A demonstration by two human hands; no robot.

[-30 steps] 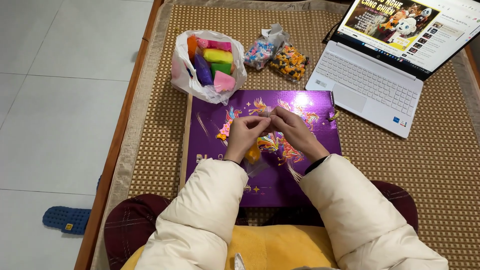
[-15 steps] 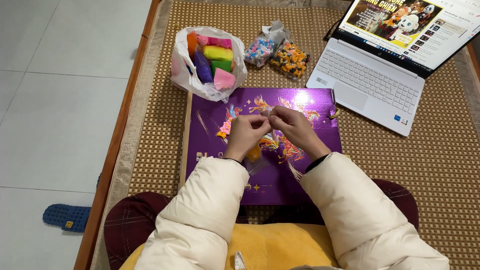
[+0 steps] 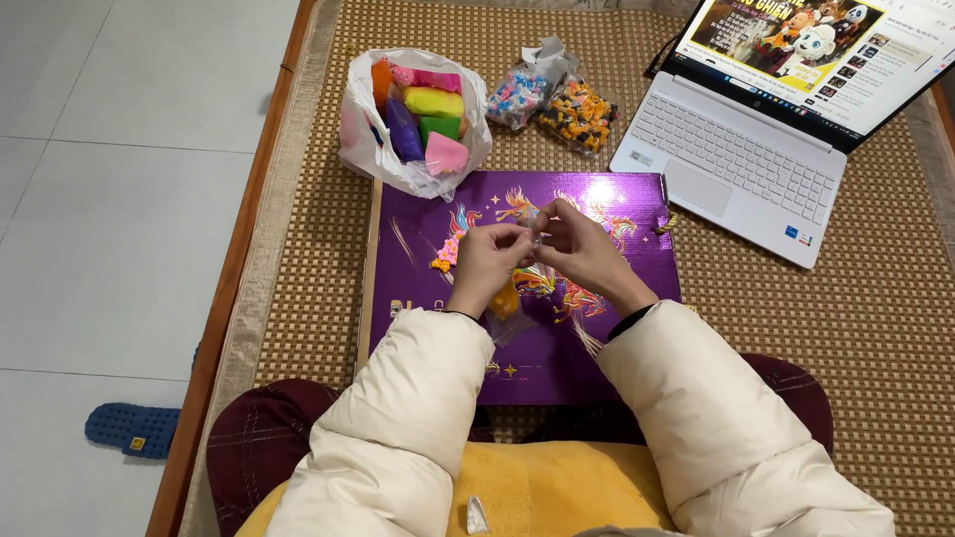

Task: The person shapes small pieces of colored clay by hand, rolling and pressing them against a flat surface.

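A purple box (image 3: 517,288) lies centre, behind it a white bag (image 3: 413,119), perhaps two sweet packets (image 3: 552,99), laptop screen (image 3: 816,50).

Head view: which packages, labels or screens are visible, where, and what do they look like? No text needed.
Purple box: flat, rectangular, under both hands, gold and multicoloured print.
White plastic bag: behind the box, open, holding orange, pink, yellow, green and purple blocks.
Two small clear packets: right of the bag, one with pink-blue bits, one with orange-black.
Laptop screen: top right, lit, cartoon picture showing.
Small sticker: laptop palm rest, blue.

Glossy purple cardboard box (image 3: 607,338) lies on a rough woven mat (image 3: 796,328).
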